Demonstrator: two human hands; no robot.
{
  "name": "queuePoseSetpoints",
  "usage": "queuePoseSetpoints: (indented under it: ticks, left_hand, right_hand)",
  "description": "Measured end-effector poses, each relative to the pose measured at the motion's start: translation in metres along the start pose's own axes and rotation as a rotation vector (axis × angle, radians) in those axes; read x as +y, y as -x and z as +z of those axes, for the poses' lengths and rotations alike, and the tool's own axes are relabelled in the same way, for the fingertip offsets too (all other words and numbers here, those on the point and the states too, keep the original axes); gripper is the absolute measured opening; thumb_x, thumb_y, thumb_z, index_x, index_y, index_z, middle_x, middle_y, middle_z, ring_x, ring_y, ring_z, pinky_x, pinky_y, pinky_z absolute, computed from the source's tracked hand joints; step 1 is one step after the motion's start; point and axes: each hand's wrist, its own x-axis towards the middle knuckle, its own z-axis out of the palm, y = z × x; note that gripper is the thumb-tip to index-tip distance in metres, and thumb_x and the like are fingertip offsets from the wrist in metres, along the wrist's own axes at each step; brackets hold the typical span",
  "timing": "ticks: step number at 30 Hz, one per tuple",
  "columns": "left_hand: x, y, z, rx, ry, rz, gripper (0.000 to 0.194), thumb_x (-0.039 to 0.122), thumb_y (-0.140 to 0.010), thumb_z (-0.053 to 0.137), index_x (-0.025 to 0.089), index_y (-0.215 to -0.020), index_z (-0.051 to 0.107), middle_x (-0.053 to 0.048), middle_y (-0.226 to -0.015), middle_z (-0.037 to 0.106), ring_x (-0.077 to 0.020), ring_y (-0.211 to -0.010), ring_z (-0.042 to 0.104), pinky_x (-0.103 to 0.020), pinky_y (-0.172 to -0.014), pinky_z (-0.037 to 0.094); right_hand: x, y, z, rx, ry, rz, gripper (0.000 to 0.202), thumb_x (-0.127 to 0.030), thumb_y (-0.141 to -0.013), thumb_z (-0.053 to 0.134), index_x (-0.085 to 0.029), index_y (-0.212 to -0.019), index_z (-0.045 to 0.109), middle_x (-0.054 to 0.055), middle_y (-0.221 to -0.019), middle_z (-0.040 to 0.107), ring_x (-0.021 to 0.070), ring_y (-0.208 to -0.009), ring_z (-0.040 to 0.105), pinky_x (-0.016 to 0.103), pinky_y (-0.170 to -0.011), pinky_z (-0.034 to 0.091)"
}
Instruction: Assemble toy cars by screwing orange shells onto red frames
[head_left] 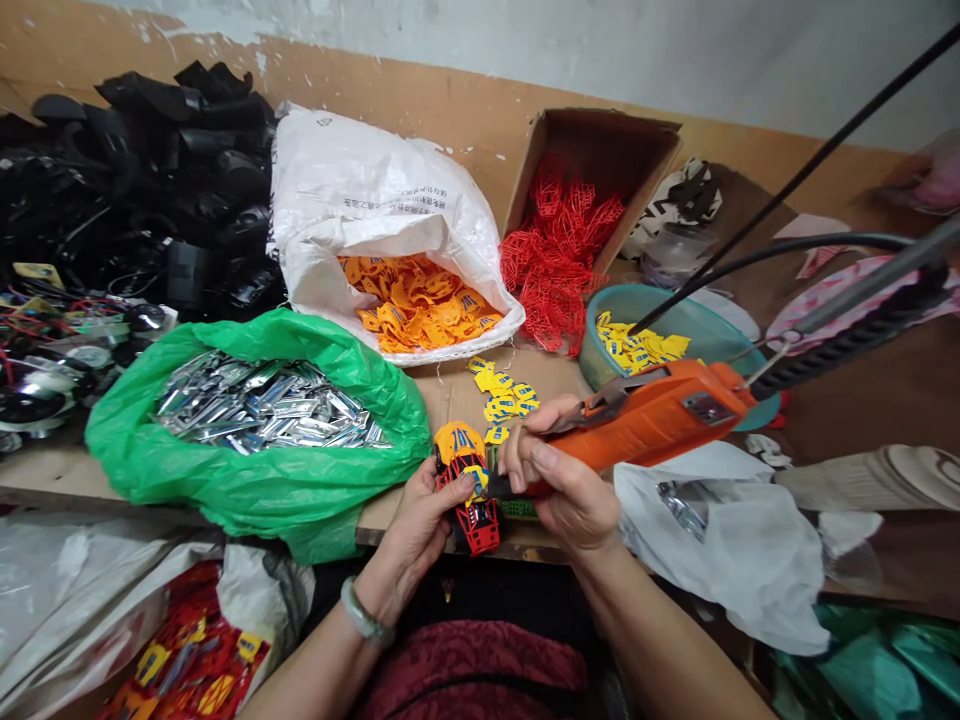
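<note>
My left hand point(426, 510), with a pale bangle at the wrist, is closed round a toy car point(459, 445). The car has an orange hood, a yellow roof piece and a red cage frame at its rear. My right hand point(574, 490) grips an orange power screwdriver point(649, 415) that hangs from a cable. The screwdriver's tip points left at the car's side; whether it touches a screw is hidden by my fingers. Just beyond the car, loose yellow roof pieces point(510, 395) lie on the bench.
A green bag point(262, 500) of silvery parts stands left. Behind are a white sack point(375, 180) of orange hoods, a cardboard box point(637, 140) with red cages point(559, 250), and a teal basin point(600, 350) of yellow pieces. Black parts point(187, 180) are heaped at back left.
</note>
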Motion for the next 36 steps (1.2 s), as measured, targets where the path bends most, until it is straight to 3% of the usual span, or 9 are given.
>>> queuePoseSetpoints:
  ticks: [15, 25, 36]
  left_hand:
    - [0.0015, -0.0002, 0.0016, -0.032, 0.014, -0.008, 0.052, 0.026, -0.053, 0.097, 0.015, -0.097, 0.072, -0.004, -0.09, 0.075, -0.0161, -0.075, 0.066, -0.03, -0.079, 0.053]
    - [0.0017, -0.0024, -0.0009, -0.061, 0.019, 0.001, 0.05, 0.031, -0.058, 0.096, 0.014, -0.099, 0.073, -0.006, -0.089, 0.075, -0.0171, -0.078, 0.066, -0.029, -0.079, 0.054]
    - [-0.0002, -0.0033, -0.0023, -0.064, 0.057, -0.008, 0.047, 0.031, -0.061, 0.095, 0.014, -0.098, 0.071, -0.006, -0.087, 0.075, -0.0204, -0.08, 0.069, -0.033, -0.082, 0.054]
  right_hand:
    - [-0.0004, -0.0023, 0.0053, -0.014, -0.014, -0.005, 0.022, -0.035, -0.08, 0.072, -0.025, -0.092, 0.057, -0.009, -0.05, 0.043, 0.0145, -0.042, 0.046, 0.031, -0.049, 0.04]
    - [0.0004, -0.0033, 0.0052, -0.04, -0.055, -0.041, 0.016, -0.025, -0.082, 0.067, -0.023, -0.094, 0.058, -0.008, -0.053, 0.049, 0.0135, -0.045, 0.049, 0.029, -0.05, 0.041]
    - [-0.0012, -0.0021, 0.0057, -0.028, -0.025, -0.026, 0.02, -0.031, -0.08, 0.07, -0.023, -0.092, 0.056, -0.009, -0.051, 0.046, 0.014, -0.044, 0.049, 0.03, -0.051, 0.041]
